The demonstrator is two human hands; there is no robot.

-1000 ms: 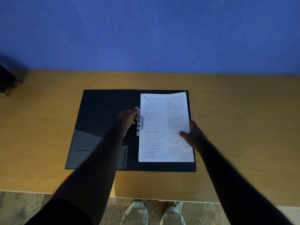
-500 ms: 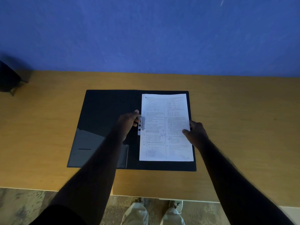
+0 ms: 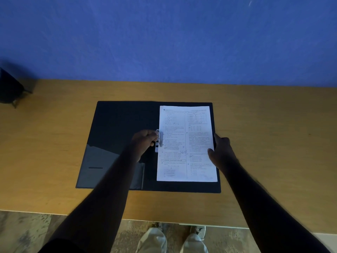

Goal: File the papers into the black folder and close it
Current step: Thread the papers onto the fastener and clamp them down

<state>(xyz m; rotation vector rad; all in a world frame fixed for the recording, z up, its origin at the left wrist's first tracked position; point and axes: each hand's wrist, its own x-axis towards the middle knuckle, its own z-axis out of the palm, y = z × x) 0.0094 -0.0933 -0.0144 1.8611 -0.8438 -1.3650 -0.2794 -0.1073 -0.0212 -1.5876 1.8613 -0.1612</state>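
A black folder [image 3: 116,136] lies open and flat on a wooden table [image 3: 264,143], its spine running away from the person; the left inside cover carries a glossy pocket [image 3: 102,170] along its lower part; the right half bears the papers [image 3: 186,143], a white printed sheet or stack set square within the cover, its top edge near the folder's far edge and its bottom edge a little short of the near edge.

The left hand [image 3: 145,141] reaches in over the left cover; its fingertips are pinched together on the metal clip [image 3: 159,140] that sits at the papers' left margin, about midway along the spine; whether the clip is raised or pressed down cannot be told. The right hand [image 3: 219,149] rests at the papers' right edge; the thumb lies on top of the sheet and the fingers reach past the edge onto the folder; the hand is spread, pressing rather than gripping, and whether any finger curls under the paper cannot be told.

Behind the table stands a blue wall [image 3: 164,37]; a dark object [image 3: 10,87] sits at the table's far left corner, too dim to name; below the near table edge, two light shoes [image 3: 171,240] stand on a mottled floor [image 3: 23,230].
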